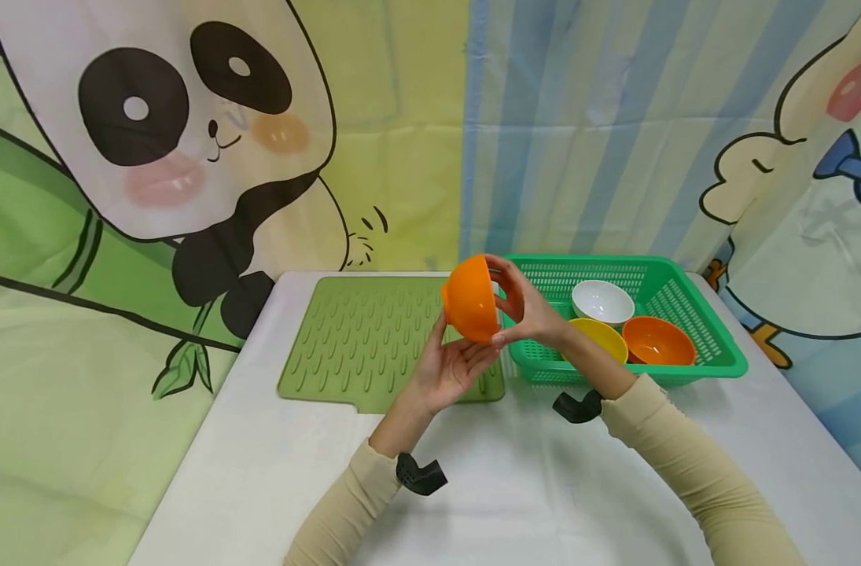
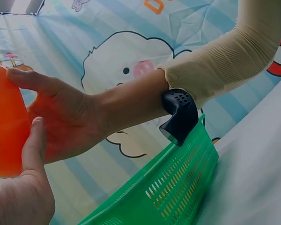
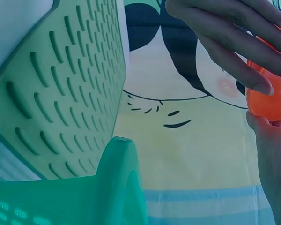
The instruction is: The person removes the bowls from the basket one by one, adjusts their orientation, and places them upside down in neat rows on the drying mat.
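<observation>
An orange bowl [image 1: 471, 299] is held up on its side above the drying mat [image 1: 373, 338], its base to the left and its opening to the right. The right hand [image 1: 525, 306] grips it by the rim, thumb low and fingers higher up. Beneath it is the left hand [image 1: 447, 369], palm up with fairly straight fingers, its thumb touching the bowl near the base. In the right wrist view, the right fingers [image 3: 243, 47] lie across the orange bowl [image 3: 271, 98]. The left wrist view cuts off part of the bowl [image 2: 7, 126].
To the right stands a green basket [image 1: 706, 346] holding a white bowl [image 1: 603, 303], a yellow bowl [image 1: 600, 336] and another orange bowl [image 1: 658, 342]. Mat and basket sit side by side on a white table [image 1: 515, 487]. A printed curtain [image 1: 402, 134] hangs behind.
</observation>
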### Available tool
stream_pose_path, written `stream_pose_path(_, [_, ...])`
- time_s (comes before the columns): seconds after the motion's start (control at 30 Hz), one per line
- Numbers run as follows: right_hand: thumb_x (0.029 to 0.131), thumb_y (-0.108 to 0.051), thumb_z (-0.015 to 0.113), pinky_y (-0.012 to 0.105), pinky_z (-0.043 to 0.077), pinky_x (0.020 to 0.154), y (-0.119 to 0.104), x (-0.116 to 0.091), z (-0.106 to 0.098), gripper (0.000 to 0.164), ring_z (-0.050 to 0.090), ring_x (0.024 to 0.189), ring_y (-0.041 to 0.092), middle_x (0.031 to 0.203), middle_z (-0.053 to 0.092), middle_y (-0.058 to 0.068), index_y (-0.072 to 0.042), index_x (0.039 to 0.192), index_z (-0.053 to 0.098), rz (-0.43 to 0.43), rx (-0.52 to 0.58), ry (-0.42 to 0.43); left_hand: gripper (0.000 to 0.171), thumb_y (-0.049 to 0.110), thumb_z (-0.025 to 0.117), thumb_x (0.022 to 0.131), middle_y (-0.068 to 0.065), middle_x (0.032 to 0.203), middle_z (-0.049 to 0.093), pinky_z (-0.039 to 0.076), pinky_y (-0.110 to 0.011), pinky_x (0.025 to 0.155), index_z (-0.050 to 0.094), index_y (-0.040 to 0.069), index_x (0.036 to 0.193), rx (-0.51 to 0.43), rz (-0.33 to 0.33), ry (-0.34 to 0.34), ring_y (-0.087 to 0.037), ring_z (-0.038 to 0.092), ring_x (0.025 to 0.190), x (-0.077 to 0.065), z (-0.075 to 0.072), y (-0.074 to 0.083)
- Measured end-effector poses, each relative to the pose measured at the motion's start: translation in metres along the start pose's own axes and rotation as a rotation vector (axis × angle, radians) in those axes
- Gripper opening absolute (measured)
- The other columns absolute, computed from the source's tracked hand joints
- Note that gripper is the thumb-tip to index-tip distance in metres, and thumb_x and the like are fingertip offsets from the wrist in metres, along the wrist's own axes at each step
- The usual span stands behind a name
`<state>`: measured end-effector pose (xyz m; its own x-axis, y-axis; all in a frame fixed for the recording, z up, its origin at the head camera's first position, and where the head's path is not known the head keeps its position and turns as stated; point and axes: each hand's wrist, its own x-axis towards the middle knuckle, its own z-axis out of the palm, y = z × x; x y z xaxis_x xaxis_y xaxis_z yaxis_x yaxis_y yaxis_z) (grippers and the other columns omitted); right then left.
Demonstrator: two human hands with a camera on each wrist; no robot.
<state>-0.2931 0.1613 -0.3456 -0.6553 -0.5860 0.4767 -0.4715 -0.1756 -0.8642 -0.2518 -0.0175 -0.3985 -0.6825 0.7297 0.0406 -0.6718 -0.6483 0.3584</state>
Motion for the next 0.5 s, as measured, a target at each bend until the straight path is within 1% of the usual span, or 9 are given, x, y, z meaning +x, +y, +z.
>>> stream_pose_path(0.1, [0.063, -0.032, 0.081, 0.042, 0.031, 0.104, 0.0, -0.001, 0.001, 0.102, 0.026, 0.129, 0.023, 0.141, 0.026, 0.009, -0.007, 0.14, 0.018, 0.004, -0.004, 0.005, 0.065, 0.056, 0.05, 0.084, -0.01, 0.107, 0.064, 0.04, -0.027, 0.096, 0.051, 0.0, 0.117, 0.008, 0.002, 0.012, -0.018, 0.06, 0.102, 0.0, 0.0, 0.0])
stream_pose_path(0.2, [0.063, -0.031, 0.081, 0.043, 0.03, 0.105, 0.0, -0.002, 0.001, 0.103, 0.026, 0.129, 0.023, 0.141, 0.026, 0.008, -0.006, 0.14, 0.016, 0.006, -0.009, 0.01, 0.064, 0.055, 0.048, 0.085, -0.009, 0.106, 0.064, 0.041, -0.027, 0.096, 0.051, 0.0, 0.117, 0.043, 0.006, 0.032, -0.017, 0.061, 0.101, 0.0, 0.001, 0.002])
stream_pose_path(0.3, [0.064, -0.028, 0.081, 0.043, 0.028, 0.105, -0.001, -0.001, 0.001, 0.104, 0.025, 0.13, 0.023, 0.142, 0.023, 0.009, -0.006, 0.141, 0.015, 0.004, -0.015, 0.009, 0.06, 0.054, 0.048, 0.086, -0.009, 0.103, 0.065, 0.043, -0.027, 0.094, 0.054, 0.001, 0.113, 0.101, 0.024, 0.078, -0.017, 0.062, 0.099, -0.001, 0.003, 0.007])
stream_pose_path(0.43, [0.065, -0.021, 0.081, 0.044, 0.027, 0.106, -0.002, -0.001, 0.0, 0.103, 0.025, 0.13, 0.023, 0.143, 0.022, 0.01, -0.006, 0.142, 0.013, 0.004, -0.032, 0.005, 0.056, 0.052, 0.05, 0.086, -0.009, 0.101, 0.067, 0.045, -0.027, 0.091, 0.059, 0.002, 0.108, 0.18, 0.05, 0.157, -0.018, 0.063, 0.097, -0.005, 0.006, 0.015])
stream_pose_path(0.5, [0.066, -0.019, 0.08, 0.044, 0.026, 0.106, -0.002, -0.001, 0.0, 0.104, 0.025, 0.131, 0.023, 0.144, 0.022, 0.01, -0.007, 0.142, 0.011, 0.003, -0.038, -0.002, 0.056, 0.052, 0.05, 0.085, -0.009, 0.098, 0.067, 0.046, -0.028, 0.09, 0.06, 0.002, 0.106, 0.233, 0.056, 0.191, -0.018, 0.064, 0.095, -0.007, 0.008, 0.02])
